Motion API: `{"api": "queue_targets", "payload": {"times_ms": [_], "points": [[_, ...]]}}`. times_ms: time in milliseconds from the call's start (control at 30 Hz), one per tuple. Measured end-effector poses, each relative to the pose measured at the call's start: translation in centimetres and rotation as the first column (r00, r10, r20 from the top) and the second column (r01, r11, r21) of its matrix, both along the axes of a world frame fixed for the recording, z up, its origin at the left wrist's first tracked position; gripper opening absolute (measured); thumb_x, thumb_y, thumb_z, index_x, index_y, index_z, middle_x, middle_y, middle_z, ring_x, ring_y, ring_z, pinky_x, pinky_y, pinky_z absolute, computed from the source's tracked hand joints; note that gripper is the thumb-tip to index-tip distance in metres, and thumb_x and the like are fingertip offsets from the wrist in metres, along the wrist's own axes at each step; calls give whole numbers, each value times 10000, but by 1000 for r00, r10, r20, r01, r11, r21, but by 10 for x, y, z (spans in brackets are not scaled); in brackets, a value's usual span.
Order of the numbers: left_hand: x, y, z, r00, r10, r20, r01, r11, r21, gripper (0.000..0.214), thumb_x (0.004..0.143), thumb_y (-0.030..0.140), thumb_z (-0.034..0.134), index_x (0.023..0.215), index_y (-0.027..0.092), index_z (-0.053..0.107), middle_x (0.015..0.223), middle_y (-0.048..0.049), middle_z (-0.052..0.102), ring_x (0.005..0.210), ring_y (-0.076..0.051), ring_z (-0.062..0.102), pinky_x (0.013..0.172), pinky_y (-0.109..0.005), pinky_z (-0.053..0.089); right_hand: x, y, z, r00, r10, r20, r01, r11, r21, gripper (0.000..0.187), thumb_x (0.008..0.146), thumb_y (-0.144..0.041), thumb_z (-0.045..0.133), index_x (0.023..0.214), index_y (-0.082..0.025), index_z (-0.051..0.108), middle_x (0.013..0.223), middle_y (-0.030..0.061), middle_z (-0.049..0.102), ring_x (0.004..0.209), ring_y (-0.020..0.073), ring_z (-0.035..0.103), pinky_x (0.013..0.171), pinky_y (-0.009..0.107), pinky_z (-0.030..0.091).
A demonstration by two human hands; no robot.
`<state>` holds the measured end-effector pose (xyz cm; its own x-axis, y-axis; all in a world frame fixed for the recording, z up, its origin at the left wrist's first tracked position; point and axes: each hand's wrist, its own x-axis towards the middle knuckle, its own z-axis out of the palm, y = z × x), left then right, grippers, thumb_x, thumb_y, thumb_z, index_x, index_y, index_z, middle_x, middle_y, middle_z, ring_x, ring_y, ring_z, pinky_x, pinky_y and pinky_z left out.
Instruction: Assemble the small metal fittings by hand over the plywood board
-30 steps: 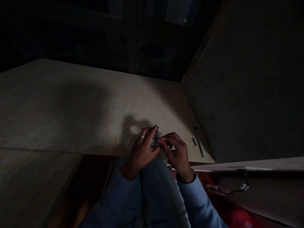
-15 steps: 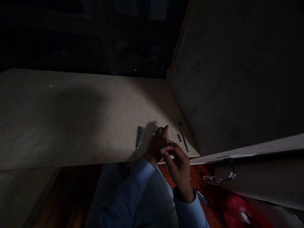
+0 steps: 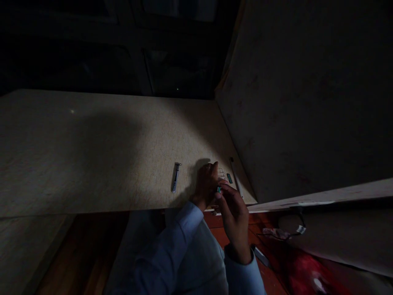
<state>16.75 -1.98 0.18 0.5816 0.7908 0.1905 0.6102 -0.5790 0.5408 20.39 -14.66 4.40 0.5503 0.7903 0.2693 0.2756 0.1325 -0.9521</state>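
Right hand (image 3: pixel 236 215) pinches a seemingly green piece (image 3: pixel 218 189) beside the left hand (image 3: pixel 206 183).

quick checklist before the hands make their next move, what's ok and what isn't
1. Small green piece gripped by the right hand: ok, pinched in it.
2. Left hand gripping the clear plastic piece: cannot tell, its palm side is hidden.
3. Razor apart from both hands: ok, it lies on the table to their left.
4. Second green piece in plain sight: ok, beside the slim white stick.
5. Light good enough for small details: not ok, the scene is dim.
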Motion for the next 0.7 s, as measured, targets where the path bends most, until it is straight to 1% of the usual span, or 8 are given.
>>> {"api": "queue_targets", "payload": {"times_ms": [100,233,300,367,433,533,600,700], "points": [[-9,-5,8,998,-22,54,23,1000,-11,616,887,226,564,1460,51,424,1279,-199,574,1198,-309,526,1050,-420,424,3,0,2,998,-31,62,33,999,-21,278,933,-327,639,1192,-246,701,1229,88,690,1146,229,643,982,385,515],[-37,-14,12,971,-40,234,46,999,-21,576,909,204,528,1469,138,411,1400,-148,516,1288,-260,482,1098,-391,408,5,4,3,998,-40,51,42,998,-39,288,918,-351,651,1179,-249,719,1209,92,700,1108,236,660,957,398,530],[-56,-16,14,956,73,285,-74,997,-9,516,918,199,537,1426,155,462,1363,-134,550,1270,-251,503,1085,-389,424,2,10,3,999,-31,28,32,999,-44,291,901,-362,671,1158,-238,729,1168,97,712,1064,234,672,930,397,539],[-77,-14,18,933,222,284,-235,972,12,453,907,227,590,1350,149,539,1298,-141,587,1223,-262,536,1047,-391,454,-2,18,3,1000,-18,2,18,998,-53,308,885,-374,688,1153,-228,730,1108,97,721,987,222,684,880,387,552],[-98,-8,24,914,346,211,-364,930,55,402,901,229,606,1292,134,593,1247,-154,610,1187,-282,553,1029,-411,461,-7,28,4,1000,-4,-31,2,999,-53,326,873,-378,703,1158,-221,725,1056,89,719,904,201,684,818,362,562],[-124,5,31,889,458,1,-457,887,65,398,887,281,649,1240,98,639,1190,-178,635,1150,-316,574,1023,-439,450,-18,44,12,994,31,-109,-32,999,-1,325,849,-362,728,1137,-212,721,955,57,700,765,158,672,708,311,567],[-133,12,35,882,457,-116,-460,888,7,380,892,311,648,1204,94,660,1147,-170,660,1111,-308,603,983,-408,469,-25,54,19,984,64,-166,-57,997,42,322,828,-341,748,1118,-205,717,868,27,681,686,139,665,655,290,564],[-137,17,39,891,413,-187,-433,898,-81,317,935,278,562,1188,121,671,1076,-131,698,1013,-264,659,873,-346,497,-32,68,28,972,90,-219,-76,995,70,346,786,-309,782,1105,-197,709,812,4,666,653,138,673,646,291,569]]}}
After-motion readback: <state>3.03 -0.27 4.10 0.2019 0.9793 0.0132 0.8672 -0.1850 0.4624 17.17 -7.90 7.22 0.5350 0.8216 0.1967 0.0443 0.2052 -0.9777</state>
